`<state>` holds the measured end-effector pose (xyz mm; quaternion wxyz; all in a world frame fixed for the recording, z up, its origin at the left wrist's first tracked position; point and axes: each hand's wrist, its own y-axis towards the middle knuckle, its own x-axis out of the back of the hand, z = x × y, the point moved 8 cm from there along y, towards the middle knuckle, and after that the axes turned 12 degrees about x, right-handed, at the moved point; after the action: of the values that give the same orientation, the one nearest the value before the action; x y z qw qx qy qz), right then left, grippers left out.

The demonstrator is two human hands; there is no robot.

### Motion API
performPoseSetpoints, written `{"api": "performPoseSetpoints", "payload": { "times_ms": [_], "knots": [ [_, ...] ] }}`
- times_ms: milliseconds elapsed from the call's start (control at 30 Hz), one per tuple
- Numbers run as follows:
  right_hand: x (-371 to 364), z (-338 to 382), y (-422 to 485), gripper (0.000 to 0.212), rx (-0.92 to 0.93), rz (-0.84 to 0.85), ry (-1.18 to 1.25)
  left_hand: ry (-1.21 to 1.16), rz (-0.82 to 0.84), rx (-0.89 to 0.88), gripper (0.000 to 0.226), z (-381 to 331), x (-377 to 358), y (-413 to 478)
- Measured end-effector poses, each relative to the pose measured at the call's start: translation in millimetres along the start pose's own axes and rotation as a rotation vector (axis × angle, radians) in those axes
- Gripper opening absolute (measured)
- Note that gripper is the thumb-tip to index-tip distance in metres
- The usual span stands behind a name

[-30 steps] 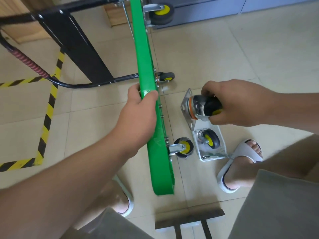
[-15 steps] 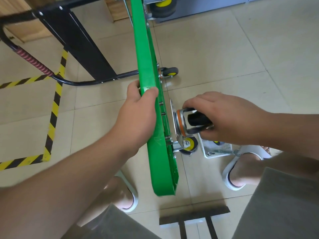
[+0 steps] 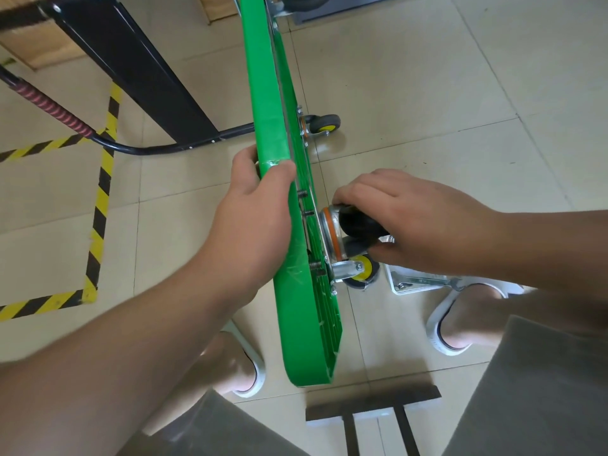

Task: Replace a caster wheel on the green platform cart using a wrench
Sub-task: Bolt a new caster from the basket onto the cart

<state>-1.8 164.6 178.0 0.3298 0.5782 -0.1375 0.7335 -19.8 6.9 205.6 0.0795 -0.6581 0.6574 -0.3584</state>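
Caster (image 3: 355, 225) now nearer cart (image 3: 266, 93) underside

Bright, even daylight; soft shadows lie on the floor (image 3: 411, 93) under the cart (image 3: 263, 93). Wide-angle bending at the edges; slight blur throughout.

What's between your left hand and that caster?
In the head view, the green platform on edge, gripped by the left hand; its bolt studs poke toward the caster in the right hand.
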Motion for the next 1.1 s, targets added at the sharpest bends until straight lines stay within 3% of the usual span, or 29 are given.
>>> {"api": "performPoseSetpoints", "payload": {
  "times_ms": [1100],
  "knots": [
    [-10.3, -3.6, 19.0, 0.062, -0.070, 0.188, 0.203, 0.002, -0.048, 0.000, 0.023, -2.7, 0.5, -2.2]
  ]
}}
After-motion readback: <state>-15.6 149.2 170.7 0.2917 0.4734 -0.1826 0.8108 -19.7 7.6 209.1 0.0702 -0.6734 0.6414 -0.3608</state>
